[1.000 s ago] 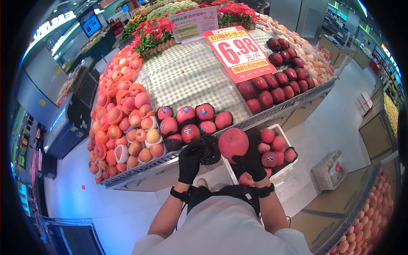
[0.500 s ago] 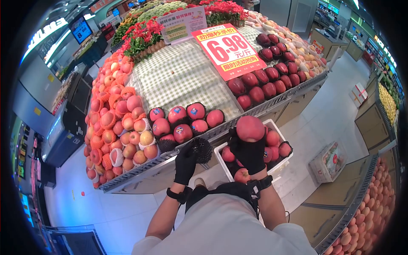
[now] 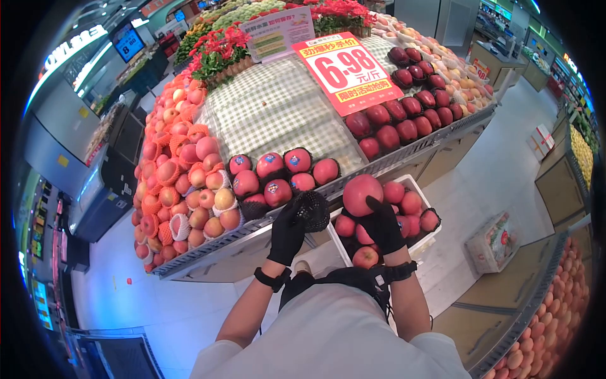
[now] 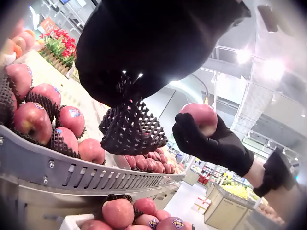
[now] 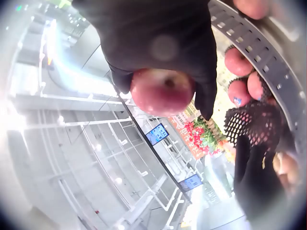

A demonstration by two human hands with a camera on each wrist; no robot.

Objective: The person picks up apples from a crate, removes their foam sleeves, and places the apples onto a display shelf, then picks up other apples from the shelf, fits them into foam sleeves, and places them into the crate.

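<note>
My right hand (image 3: pixel 384 228), in a black glove, grips a large red apple (image 3: pixel 363 195) above the white box. In the right wrist view the thumb and fingers curl round the sides of this apple (image 5: pixel 163 93). My left hand (image 3: pixel 288 234), also gloved in black, pinches a black foam net sleeve (image 3: pixel 312 211) by its edge. The net (image 4: pixel 132 128) hangs below the left fingers in the left wrist view, its holes showing and no fruit in it. Net and apple are side by side, a small gap between them.
A white foam box (image 3: pixel 431 239) of red apples stands below my right hand. Netted apples (image 3: pixel 270 165) sit along the display's front rail (image 3: pixel 252 232). Paler apples (image 3: pixel 183 183) are heaped at left, dark red ones (image 3: pixel 388 134) at right, beside a price sign (image 3: pixel 347 72).
The right hand has turned the apple about over the box, raising it and then bringing it back slightly left and down. The left hand keeps hold of the net, whose opening has tilted.
</note>
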